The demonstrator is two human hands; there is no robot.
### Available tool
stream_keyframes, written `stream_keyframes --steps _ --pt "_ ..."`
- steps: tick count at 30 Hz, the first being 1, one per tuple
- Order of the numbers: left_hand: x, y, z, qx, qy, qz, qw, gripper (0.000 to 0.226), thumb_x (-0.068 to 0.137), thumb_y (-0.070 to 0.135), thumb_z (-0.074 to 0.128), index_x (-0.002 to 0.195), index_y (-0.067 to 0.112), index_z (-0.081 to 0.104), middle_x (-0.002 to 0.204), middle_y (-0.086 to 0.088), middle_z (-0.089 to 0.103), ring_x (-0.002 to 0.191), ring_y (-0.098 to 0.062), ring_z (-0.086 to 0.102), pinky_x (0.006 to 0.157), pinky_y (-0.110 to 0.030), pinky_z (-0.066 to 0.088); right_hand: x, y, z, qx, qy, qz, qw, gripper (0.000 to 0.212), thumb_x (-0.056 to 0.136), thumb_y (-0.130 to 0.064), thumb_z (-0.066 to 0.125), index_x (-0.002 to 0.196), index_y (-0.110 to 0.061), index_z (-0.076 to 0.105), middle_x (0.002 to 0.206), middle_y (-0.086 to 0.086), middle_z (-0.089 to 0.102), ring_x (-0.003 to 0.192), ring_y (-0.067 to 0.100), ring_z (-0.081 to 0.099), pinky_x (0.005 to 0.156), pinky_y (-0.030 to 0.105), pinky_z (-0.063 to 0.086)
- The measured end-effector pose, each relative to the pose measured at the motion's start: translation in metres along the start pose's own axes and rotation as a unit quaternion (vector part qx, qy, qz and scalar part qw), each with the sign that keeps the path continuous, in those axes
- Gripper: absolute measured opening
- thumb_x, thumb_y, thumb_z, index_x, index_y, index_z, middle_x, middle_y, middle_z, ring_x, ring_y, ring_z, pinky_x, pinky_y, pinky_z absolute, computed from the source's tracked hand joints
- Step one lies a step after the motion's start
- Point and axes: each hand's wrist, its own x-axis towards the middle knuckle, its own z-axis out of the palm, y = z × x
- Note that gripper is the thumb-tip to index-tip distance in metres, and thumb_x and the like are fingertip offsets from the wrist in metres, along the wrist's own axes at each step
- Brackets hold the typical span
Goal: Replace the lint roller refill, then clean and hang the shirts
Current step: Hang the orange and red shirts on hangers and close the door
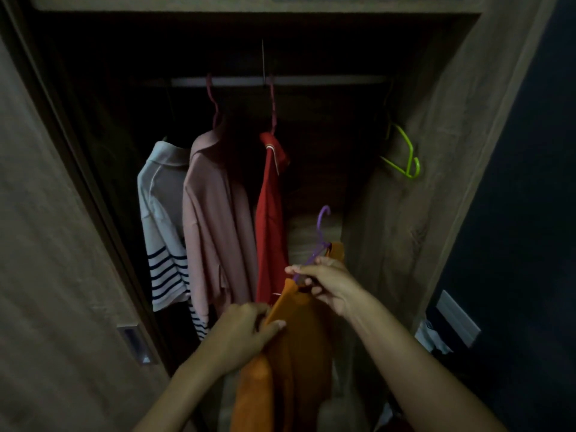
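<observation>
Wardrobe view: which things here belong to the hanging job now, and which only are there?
In use: orange shirt; purple hanger; left hand; right hand; rail.

Just there: striped shirt, pink shirt, red shirt, all hung; green hanger, empty.

orange shirt (293,338), purple hanger (321,232), red shirt (269,219)

We are losing the orange shirt (290,353) past the near edge, and our right hand (327,285) is covering the purple hanger's (321,232) lower part. Darkness is swallowing the far wardrobe rail's (280,81) left end and the striped shirt's (165,219) hanger.
</observation>
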Motion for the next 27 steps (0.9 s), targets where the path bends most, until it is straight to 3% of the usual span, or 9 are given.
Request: stream_keyframes --steps 5,8,10,12,16,18,22,25,27 --pt "0.006 0.008 0.018 0.034 0.096 0.024 0.994 0.039 0.095 0.049 0.028 0.091 0.021 0.053 0.081 -0.010 0.068 0.078 -0.029 0.065 0.070 -0.043 0.048 -0.009 -0.009 0.005 -0.048 0.078 -0.117 0.989 0.044 0.078 -0.014 0.076 0.110 -0.017 0.046 0.090 0.001 0.069 0.069 0.007 0.062 0.058 0.018 0.050" --pt "0.013 0.018 0.024 0.014 0.165 -0.014 0.986 0.035 0.095 0.042 0.030 0.095 0.015 0.052 0.083 -0.014 0.068 0.081 -0.037 0.065 0.067 -0.044 0.049 -0.014 -0.001 0.004 -0.088 0.143 -0.167 0.972 0.084 0.067 -0.032 0.085 0.134 -0.021 0.035 0.118 -0.007 0.061 0.107 0.011 0.061 0.095 0.031 0.051" --pt "0.017 0.029 0.027 -0.006 0.185 -0.036 0.982 0.023 0.097 0.030 0.036 0.094 0.013 0.051 0.086 -0.015 0.068 0.084 -0.039 0.064 0.069 -0.044 0.048 -0.021 0.007 0.006 -0.116 0.172 -0.151 0.967 0.107 0.054 -0.059 0.083 0.142 -0.022 0.033 0.132 -0.008 0.055 0.120 0.015 0.055 0.103 0.037 0.045" --pt "0.020 0.040 0.032 -0.011 0.184 -0.051 0.982 0.021 0.098 0.028 0.035 0.098 0.014 0.050 0.088 -0.013 0.068 0.087 -0.037 0.065 0.070 -0.042 0.048 -0.028 0.014 0.008 -0.112 0.151 -0.095 0.978 0.094 0.057 -0.066 0.078 0.133 -0.020 0.048 0.123 -0.002 0.063 0.115 0.019 0.059 0.100 0.038 0.047" --pt "0.021 0.056 0.040 0.010 0.152 -0.034 0.988 0.028 0.096 0.024 0.037 0.122 0.019 0.047 0.097 -0.007 0.067 0.090 -0.028 0.066 0.073 -0.039 0.050 -0.025 0.020 0.012 -0.103 0.120 -0.080 0.984 0.042 0.082 -0.033 0.072 0.117 -0.015 0.056 0.106 0.002 0.068 0.101 0.017 0.064 0.087 0.028 0.051" --pt "0.022 0.057 0.043 0.004 0.124 0.002 0.992 0.024 0.095 0.027 0.042 0.116 0.020 0.051 0.098 -0.003 0.066 0.092 -0.023 0.065 0.073 -0.033 0.046 -0.021 0.019 0.012 -0.091 0.144 -0.089 0.981 0.024 0.087 -0.012 0.063 0.108 -0.018 0.054 0.097 0.002 0.063 0.092 0.017 0.061 0.073 0.023 0.047" --pt "0.034 0.040 0.029 0.024 -0.028 0.149 0.988 0.046 0.093 0.055 0.036 0.112 0.018 0.057 0.105 -0.001 0.062 0.099 -0.017 0.059 0.082 -0.025 0.041 -0.019 0.012 -0.006 -0.217 0.223 -0.111 0.944 0.020 0.093 -0.009 0.047 0.108 -0.017 0.057 0.094 0.003 0.061 0.086 0.019 0.058 0.072 0.026 0.043" --pt "0.060 0.020 -0.015 0.062 0.118 0.184 0.974 0.063 0.097 0.055 0.019 0.124 0.015 0.060 0.119 -0.004 0.064 0.115 -0.018 0.058 0.100 -0.029 0.042 -0.016 -0.010 -0.027 -0.312 0.241 -0.119 0.911 0.021 0.096 -0.012 0.045 0.108 -0.015 0.061 0.106 0.010 0.065 0.098 0.026 0.062 0.087 0.034 0.050" --pt "0.086 0.019 -0.052 0.137 0.264 0.190 0.936 0.057 0.099 0.046 0.023 0.129 0.012 0.058 0.134 -0.008 0.057 0.129 -0.024 0.049 0.111 -0.040 0.035 -0.013 -0.032 -0.034 -0.361 0.234 -0.135 0.893 0.025 0.098 -0.013 0.043 0.117 -0.014 0.059 0.110 0.010 0.064 0.093 0.022 0.062 0.078 0.031 0.053"
